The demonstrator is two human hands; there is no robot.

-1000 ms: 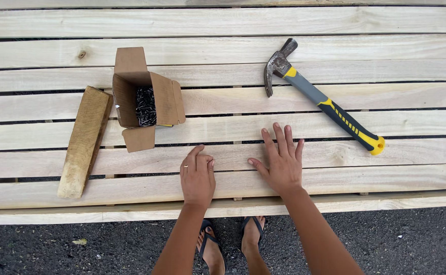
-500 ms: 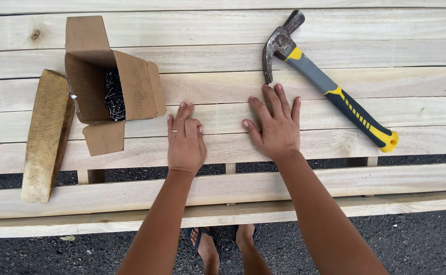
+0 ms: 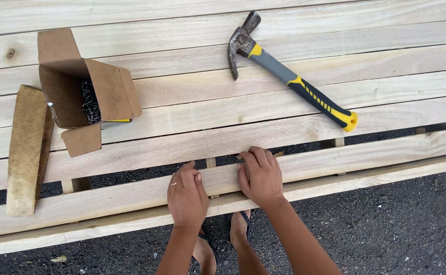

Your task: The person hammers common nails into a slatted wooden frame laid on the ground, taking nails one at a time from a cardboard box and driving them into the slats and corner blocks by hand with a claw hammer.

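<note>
Pale planks [image 3: 335, 66]; left hand [image 3: 187, 196], right hand [image 3: 260, 175] apparently grip 1 board [image 3: 365, 158].

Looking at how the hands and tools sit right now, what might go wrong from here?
The right hand curls its fingers into the gap beside the front plank, where they could get pinched. The open cardboard box of nails lies on its side and may spill. The person's feet wear open sandals beneath the boards.

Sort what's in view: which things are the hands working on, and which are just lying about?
In hand: left hand and right hand, both resting on the near plank.

Lying about: hammer, open cardboard box of nails, short wood block, all untouched on the planks behind.
</note>
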